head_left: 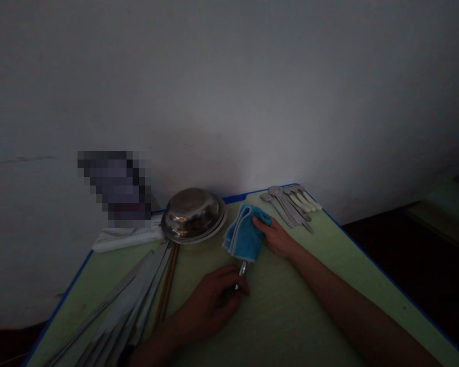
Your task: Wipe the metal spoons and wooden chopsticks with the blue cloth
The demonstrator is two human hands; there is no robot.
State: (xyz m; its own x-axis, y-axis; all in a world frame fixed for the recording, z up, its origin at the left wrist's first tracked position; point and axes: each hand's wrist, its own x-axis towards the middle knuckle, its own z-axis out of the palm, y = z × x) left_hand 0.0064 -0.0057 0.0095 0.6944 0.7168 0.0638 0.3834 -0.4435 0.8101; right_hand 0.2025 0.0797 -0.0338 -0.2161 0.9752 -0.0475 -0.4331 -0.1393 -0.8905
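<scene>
Blue cloth [248,238], folded: gripped in the fingers of the right hand [278,238], over the middle of the desk [279,316]. Metal utensil [243,268]: pinched at its near end by the fingers of the left hand [216,295]; far end hidden by the cloth. Cutlery [285,204], spoons included: grouped at the far right. Metal bowl [193,211]: placed upside down at the back. Wooden sticks [169,278]: laid left of the left hand.
</scene>
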